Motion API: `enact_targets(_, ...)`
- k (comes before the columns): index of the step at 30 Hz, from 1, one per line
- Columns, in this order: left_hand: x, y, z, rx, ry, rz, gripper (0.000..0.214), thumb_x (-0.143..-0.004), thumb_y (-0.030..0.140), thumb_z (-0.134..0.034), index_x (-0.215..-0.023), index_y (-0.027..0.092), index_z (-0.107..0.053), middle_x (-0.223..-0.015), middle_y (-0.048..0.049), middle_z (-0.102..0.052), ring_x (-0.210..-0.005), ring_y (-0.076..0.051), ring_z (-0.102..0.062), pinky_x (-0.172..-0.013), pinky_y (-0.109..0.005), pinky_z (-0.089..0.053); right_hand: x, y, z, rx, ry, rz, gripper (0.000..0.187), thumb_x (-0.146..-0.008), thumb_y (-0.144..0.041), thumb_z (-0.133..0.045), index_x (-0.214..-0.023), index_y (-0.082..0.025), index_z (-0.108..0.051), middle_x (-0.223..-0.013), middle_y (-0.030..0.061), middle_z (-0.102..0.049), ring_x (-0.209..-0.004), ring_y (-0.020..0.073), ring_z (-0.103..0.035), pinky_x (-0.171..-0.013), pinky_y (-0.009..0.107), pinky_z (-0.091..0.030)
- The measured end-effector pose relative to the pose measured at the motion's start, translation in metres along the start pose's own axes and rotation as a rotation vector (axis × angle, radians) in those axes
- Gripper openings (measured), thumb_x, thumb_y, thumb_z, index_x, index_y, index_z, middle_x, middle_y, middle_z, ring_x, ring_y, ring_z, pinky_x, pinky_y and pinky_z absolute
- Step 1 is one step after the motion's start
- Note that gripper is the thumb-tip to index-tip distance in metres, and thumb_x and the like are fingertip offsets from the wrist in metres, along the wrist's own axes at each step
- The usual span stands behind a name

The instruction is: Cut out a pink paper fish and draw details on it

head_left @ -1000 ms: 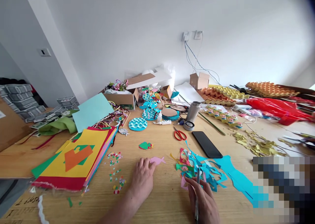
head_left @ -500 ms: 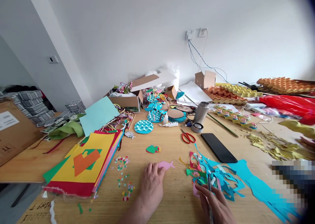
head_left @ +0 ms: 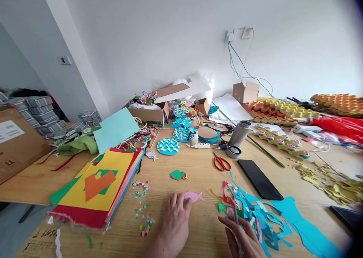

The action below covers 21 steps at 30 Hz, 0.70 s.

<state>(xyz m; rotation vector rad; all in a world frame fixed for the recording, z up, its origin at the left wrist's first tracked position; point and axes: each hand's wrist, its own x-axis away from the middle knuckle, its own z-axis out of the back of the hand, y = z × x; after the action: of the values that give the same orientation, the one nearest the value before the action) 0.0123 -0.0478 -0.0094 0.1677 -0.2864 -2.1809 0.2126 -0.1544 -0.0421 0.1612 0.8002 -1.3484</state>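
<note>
My left hand lies flat on the wooden table, fingers spread, fingertips pressing the tail end of a pink paper fish. My right hand is closed round a thin grey pen-like tool that points up over a heap of blue, pink and green paper scraps. A green and red paper fish lies just beyond the pink one. Small coloured paper bits are scattered to the left of my left hand.
A stack of coloured paper sheets lies at left. Red scissors, a black phone, a tape roll and a steel flask sit mid-table. Cardboard boxes, blue wavy discs and egg trays stand behind.
The view has swung to the left, so everything has slid rightwards in the picture. Both hands keep their places on the pink fish and the tool.
</note>
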Motion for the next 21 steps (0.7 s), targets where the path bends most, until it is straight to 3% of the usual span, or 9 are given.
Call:
enact_targets(6, 0.001, -0.001, 0.002, 0.064, -0.033, -0.008, 0.053, -0.087, 0.007, -0.036, -0.133, 0.032, -0.045, -0.127, -0.0037, -0.05, -0.11, -0.025, -0.044, -0.095, -0.042, -0.039, -0.064, -0.027, -0.025, -0.002, -0.077, 0.008, 0.029, -0.095, -0.018, -0.04, -0.118, -0.022, -0.056, -0.1, 0.0108, -0.069, -0.104, 0.0258, -0.06, -0.077, 0.04, -0.057)
enact_targets(11, 0.0, -0.003, 0.003, 0.068, -0.09, 0.02, 0.049, -0.09, 0.012, -0.036, -0.134, 0.031, -0.045, -0.131, -0.0062, -0.049, -0.113, -0.027, -0.043, -0.096, -0.046, -0.039, -0.076, -0.027, -0.041, -0.112, -0.1, -0.08, 0.026, -0.094, -0.016, -0.041, -0.111, -0.023, -0.059, -0.099, 0.0102, -0.067, -0.099, 0.0242, -0.063, -0.075, 0.036, -0.057)
enact_targets(15, -0.003, -0.004, 0.001, 0.075, -0.141, 0.026, 0.047, -0.091, 0.015, -0.034, -0.133, 0.031, -0.047, -0.131, -0.0065, -0.05, -0.113, -0.028, -0.044, -0.095, -0.048, -0.039, -0.092, -0.027, -0.044, -0.201, -0.03, -0.17, 0.02, -0.094, -0.022, -0.044, -0.104, -0.021, -0.06, -0.095, 0.0098, -0.063, -0.087, 0.0214, -0.066, -0.07, 0.032, -0.057)
enact_targets(21, -0.009, -0.004, 0.003, 0.078, -0.237, 0.033, 0.05, -0.088, 0.019, -0.041, -0.136, 0.028, -0.045, -0.134, -0.0092, -0.048, -0.112, -0.031, -0.044, -0.094, -0.05, -0.04, -0.122, -0.025, -0.052, -0.262, 0.089, -0.147, 0.018, -0.094, -0.02, -0.044, -0.103, -0.021, -0.059, -0.092, 0.0085, -0.062, -0.086, 0.0205, -0.064, -0.072, 0.032, -0.055)
